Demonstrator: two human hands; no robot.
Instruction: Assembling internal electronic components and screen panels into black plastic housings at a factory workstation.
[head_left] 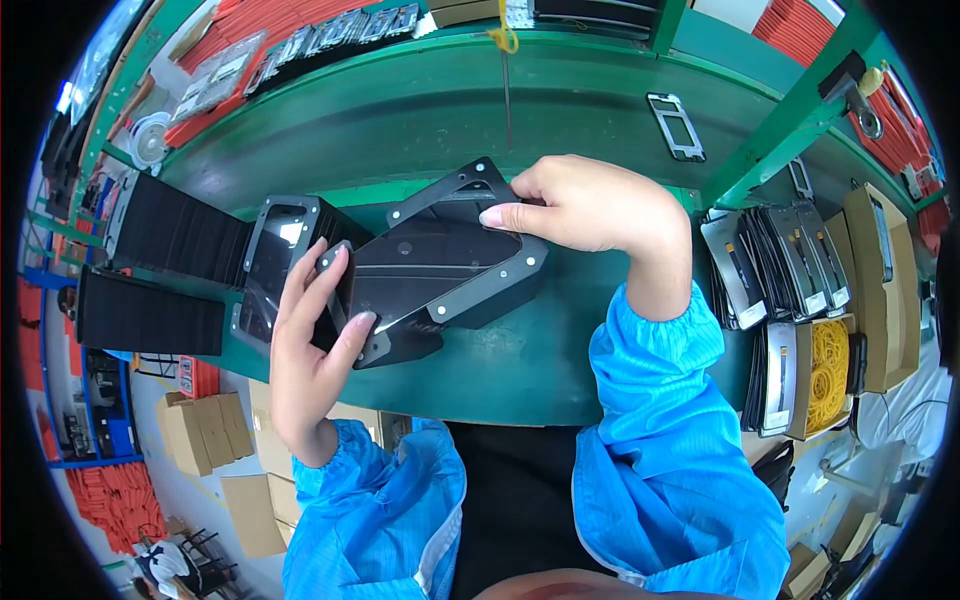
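Note:
A glossy black panel point(425, 255) with a dark rim and light round spots near its corners lies tilted over a stack of similar black panels point(495, 302), in front of me on the green bench. My right hand point(600, 210) pinches its far right end, thumb on top and fingers curled behind the edge. Around the near left end is my left hand point(310, 350), its thumb on the near corner and fingers over the far one. Left of that hand stands another row of black panels point(280, 235), partly covered by my fingers.
Long rows of black panels point(180, 225) stand at the left. A loose silver-and-black frame point(677, 127) lies at the back right, near a green post point(790, 120). At the right are stacked panels point(775, 260), yellow rubber bands point(828, 375) and a cardboard box point(890, 290).

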